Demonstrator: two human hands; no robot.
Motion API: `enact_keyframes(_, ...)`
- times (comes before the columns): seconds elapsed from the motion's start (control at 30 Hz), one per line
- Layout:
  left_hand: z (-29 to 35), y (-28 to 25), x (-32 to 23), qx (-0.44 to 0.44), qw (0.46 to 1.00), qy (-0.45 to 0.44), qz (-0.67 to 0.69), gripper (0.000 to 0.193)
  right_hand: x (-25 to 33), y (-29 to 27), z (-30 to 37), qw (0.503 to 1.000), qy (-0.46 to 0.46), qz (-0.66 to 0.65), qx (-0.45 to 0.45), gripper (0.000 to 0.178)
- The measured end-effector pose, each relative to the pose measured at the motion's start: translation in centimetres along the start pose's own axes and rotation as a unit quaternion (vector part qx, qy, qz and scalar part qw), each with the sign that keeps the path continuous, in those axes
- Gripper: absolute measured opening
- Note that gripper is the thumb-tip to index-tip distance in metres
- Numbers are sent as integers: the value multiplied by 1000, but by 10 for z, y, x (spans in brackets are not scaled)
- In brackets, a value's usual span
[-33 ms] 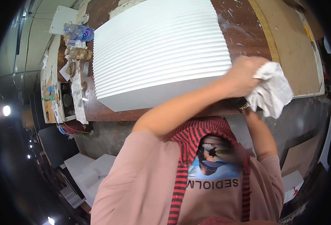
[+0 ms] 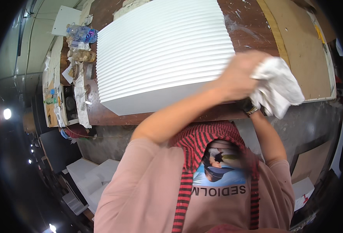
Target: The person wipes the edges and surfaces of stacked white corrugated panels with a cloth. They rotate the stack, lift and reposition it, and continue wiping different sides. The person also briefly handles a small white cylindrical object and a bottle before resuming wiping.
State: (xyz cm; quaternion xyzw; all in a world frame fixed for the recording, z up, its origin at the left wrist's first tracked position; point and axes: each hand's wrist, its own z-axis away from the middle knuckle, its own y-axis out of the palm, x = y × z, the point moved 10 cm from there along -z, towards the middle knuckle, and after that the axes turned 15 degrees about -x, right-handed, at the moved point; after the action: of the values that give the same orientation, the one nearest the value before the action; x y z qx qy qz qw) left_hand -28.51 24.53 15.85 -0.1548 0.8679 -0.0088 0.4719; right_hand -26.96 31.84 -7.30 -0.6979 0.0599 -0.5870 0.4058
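A large white box-like piece (image 2: 163, 46) with a ridged top and a smooth, shaded front side (image 2: 156, 97) lies on a brown table (image 2: 249, 33). My left arm reaches across its front right corner. Closed and smeared by motion, my left hand (image 2: 243, 75) grips a crumpled white cloth (image 2: 278, 83) that hangs to the right of it. My right forearm (image 2: 268, 132), with a dark watch (image 2: 250, 108) at the wrist, comes up beneath the cloth. My right hand is hidden behind the left hand and the cloth.
At the table's left side stand a clear plastic bottle (image 2: 81, 34) with a blue label and a murky bottle (image 2: 82, 55), among scraps and papers. A tan board (image 2: 307, 50) lies on the right. White panels (image 2: 90, 174) lean low at the left.
My left hand has moved a little to the left over the ridged piece's corner. The cloth has shifted with it and changed its folds, and more of the watch shows.
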Motion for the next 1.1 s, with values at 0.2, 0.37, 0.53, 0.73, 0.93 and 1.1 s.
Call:
enact_keyframes(0.2, -6, -46, 32, 91, 905, 82, -407, 58, 18, -23, -10, 988, -71, -56, -129, 119)
enact_keyframes(0.37, 63, -100, 97, 184, 830, -40, -524, 68, 27, -27, -16, 980, -123, -85, -130, 111)
enact_keyframes(0.53, 136, -342, 92, 6, 795, -154, -586, 60, 29, -27, -17, 979, -118, -93, -136, 103)
enact_keyframes(0.73, 136, -475, 28, -292, 751, -290, -516, 36, 34, -36, -17, 972, -124, -120, -162, 101)
enact_keyframes(0.93, 56, -132, 73, 99, 916, 5, -388, 69, 37, -36, -15, 970, -131, -112, -173, 97)
enact_keyframes(1.1, 92, -208, 90, 116, 845, -85, -515, 76, 33, -33, -15, 972, -117, -120, -168, 95)
